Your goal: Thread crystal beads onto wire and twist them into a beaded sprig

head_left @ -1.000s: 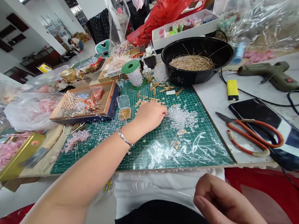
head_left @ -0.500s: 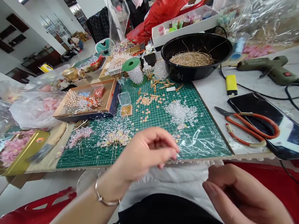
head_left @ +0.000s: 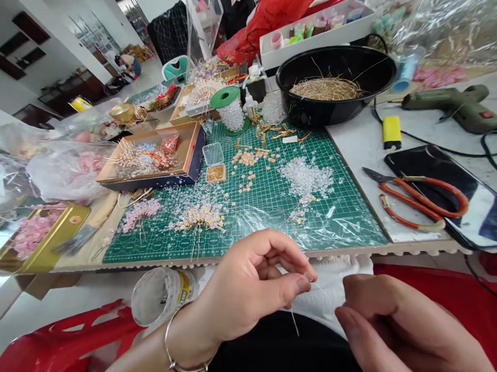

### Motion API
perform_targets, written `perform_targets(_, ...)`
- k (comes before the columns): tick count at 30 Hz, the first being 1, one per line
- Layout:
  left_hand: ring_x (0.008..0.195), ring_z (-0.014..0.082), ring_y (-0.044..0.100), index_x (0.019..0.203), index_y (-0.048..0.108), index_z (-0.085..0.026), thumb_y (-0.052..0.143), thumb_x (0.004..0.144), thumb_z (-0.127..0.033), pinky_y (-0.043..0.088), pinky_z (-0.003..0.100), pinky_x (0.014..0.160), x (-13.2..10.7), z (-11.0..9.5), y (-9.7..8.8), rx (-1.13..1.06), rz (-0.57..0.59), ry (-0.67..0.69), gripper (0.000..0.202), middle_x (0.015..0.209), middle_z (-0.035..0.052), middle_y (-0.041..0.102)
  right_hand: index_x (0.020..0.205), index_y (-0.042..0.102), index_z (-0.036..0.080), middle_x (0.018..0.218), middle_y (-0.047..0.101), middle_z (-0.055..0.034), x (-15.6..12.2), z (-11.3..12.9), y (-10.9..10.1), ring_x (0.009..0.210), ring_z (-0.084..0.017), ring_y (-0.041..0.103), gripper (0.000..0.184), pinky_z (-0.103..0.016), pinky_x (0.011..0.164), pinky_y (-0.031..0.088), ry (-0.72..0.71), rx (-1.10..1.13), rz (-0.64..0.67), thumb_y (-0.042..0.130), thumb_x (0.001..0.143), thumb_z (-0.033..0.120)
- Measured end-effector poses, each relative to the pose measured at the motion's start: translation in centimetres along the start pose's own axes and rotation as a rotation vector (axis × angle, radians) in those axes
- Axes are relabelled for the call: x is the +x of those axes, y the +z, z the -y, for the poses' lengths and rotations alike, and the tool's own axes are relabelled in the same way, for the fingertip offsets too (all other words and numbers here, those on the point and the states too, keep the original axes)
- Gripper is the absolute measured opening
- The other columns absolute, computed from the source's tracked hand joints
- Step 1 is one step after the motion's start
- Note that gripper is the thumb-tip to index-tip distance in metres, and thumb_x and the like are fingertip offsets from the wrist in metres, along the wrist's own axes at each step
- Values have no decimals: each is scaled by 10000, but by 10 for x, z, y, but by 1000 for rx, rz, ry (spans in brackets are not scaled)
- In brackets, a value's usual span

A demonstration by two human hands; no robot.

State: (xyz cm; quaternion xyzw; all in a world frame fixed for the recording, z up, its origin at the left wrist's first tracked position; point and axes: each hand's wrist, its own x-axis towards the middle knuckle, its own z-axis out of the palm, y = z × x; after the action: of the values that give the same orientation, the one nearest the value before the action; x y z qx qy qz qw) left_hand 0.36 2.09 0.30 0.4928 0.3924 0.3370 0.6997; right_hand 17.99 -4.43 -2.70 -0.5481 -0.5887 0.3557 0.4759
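**Fine Wire Pinched Above the Lap, Beads Spread Behind**

From where I stand, the person's left hand (head_left: 262, 279), a silver bangle (head_left: 173, 366) at its wrist, hangs just off the near edge of the table, thumb and fingertips pressed together. They grasp a thin wire (head_left: 295, 323), whose tail dangles below the fingers, over the black clothing.

The right hand (head_left: 409, 330) hovers opposite, near the left but apart from it, fingers curled and thumb bent toward the forefinger; I cannot tell whether it grips anything.

Beyond them lies a green cutting mat (head_left: 273, 199). On it sit a heap of clear beads (head_left: 307, 177), a looser scatter of peach pieces (head_left: 248, 158) and an open little box of gold beads (head_left: 216, 173). Toward the left, a pale beaded spray (head_left: 198, 216) rests with its prongs pointing at the near edge, and a pinker spray (head_left: 141, 212) lies beside it.

At the back stands a green-ended spool (head_left: 225, 96), with a black basin (head_left: 318, 114) of golden strands to its right. Off the mat, orange-handled pliers (head_left: 415, 201) lie partly across a dark phone (head_left: 487, 210).
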Motion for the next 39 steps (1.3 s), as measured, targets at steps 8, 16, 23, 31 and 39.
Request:
perform_targets(8,729,100,633,933,655,-209,724,870,-192,514,182,604,-7,-4,2,220,19,79,95,917,23,721,677,489,263,535,439,49,10,1,-7,438,-117,411,275,-212,387,368,-72,23,98,569,939,285)
perform_targets(16,781,107,691,965,688,-177,651,917,-125,509,215,742,-10,-20,4,968,67,519,81,858,-2,756,807,621,246,633,642,-6,17,-2,-6,537,-151,600,276,-209,447,503,105,120,283,523,968,448)
perform_targets(23,817,124,684,964,710,-195,606,967,-271,504,250,759,28,-43,-17,1164,288,438,129,904,-15,764,805,593,254,634,581,23,18,-19,-10,524,-131,541,304,-186,457,483,219,115,352,495,984,479)
perform_targets(31,968,232,677,939,762,-202,519,941,-143,518,404,869,164,-25,-73,1575,23,340,250,1009,45,768,824,578,267,679,593,14,18,-30,-11,560,-147,558,203,-194,491,495,169,46,356,448,972,315)
perform_targets(39,922,231,625,883,741,-205,539,915,-166,476,368,785,178,-18,-76,1624,136,340,208,929,53,704,729,536,252,618,560,21,33,-25,-11,527,-132,534,227,-193,470,483,159,50,382,459,937,302)
